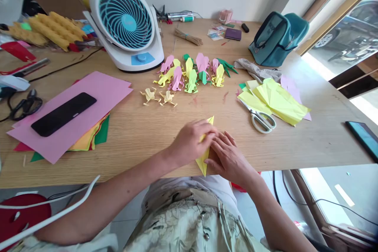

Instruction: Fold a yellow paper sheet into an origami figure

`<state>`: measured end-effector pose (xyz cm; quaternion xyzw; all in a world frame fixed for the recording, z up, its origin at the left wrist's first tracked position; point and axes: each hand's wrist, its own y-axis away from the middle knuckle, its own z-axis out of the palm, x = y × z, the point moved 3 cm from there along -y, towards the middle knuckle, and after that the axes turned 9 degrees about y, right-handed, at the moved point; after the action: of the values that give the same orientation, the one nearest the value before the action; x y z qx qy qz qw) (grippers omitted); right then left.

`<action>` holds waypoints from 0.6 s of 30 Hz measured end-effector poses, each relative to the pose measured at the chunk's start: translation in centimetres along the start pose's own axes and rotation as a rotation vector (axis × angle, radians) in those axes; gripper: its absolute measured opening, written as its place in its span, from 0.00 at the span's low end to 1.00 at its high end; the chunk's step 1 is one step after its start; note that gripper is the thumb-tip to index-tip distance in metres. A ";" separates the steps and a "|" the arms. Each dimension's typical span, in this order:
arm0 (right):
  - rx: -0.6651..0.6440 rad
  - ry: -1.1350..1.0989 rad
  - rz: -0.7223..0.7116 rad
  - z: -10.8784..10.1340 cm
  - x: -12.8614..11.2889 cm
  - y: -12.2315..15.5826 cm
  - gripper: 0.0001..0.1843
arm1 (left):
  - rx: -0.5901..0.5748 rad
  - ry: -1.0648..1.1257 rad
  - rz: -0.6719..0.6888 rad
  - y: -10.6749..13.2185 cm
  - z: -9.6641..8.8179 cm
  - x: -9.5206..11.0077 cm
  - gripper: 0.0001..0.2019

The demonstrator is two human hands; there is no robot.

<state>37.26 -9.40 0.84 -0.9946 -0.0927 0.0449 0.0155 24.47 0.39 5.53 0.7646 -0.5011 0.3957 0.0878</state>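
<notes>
A narrow, pointed piece of folded yellow paper (203, 165) lies near the table's front edge, under both hands. My left hand (191, 141) is closed on its upper part with curled fingers, which hide the paper's middle. My right hand (229, 157) lies flat against the paper's right side, its fingers stretched out and its thumb at the paper's edge. Beyond them stand two small cream folded-paper figures (167, 97). Behind these is a cluster of pink, yellow and green origami figures (191, 80).
Scissors (262, 121) lie at the right beside loose yellow paper sheets (280, 100). At the left, a black phone (63, 114) rests on pink paper (100, 86). A white-and-blue fan (126, 23) and a teal bag (277, 39) stand behind. Another phone (363, 139) is at the right edge.
</notes>
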 end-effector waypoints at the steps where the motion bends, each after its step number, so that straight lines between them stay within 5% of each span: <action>1: 0.000 -0.018 -0.017 0.0 -0.2 0.4 0.32 | -0.007 0.003 -0.005 0.7 -0.3 -0.8 0.14; 7: 0.029 -0.031 -0.069 0.4 -0.8 2.7 0.38 | -0.204 -0.169 0.087 5.7 0.7 -3.2 0.18; 13: 0.056 -0.039 -0.176 0.3 -0.9 4.3 0.31 | -0.222 -0.190 0.092 7.0 0.8 -2.5 0.21; 18: 0.245 -0.070 -0.148 0.4 -2.3 4.3 0.24 | -0.315 -0.167 0.135 8.2 0.5 -1.9 0.38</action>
<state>35.77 -14.08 0.45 -0.9735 -0.1599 0.0890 0.1370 17.50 -2.51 1.77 0.7360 -0.6128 0.2525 0.1379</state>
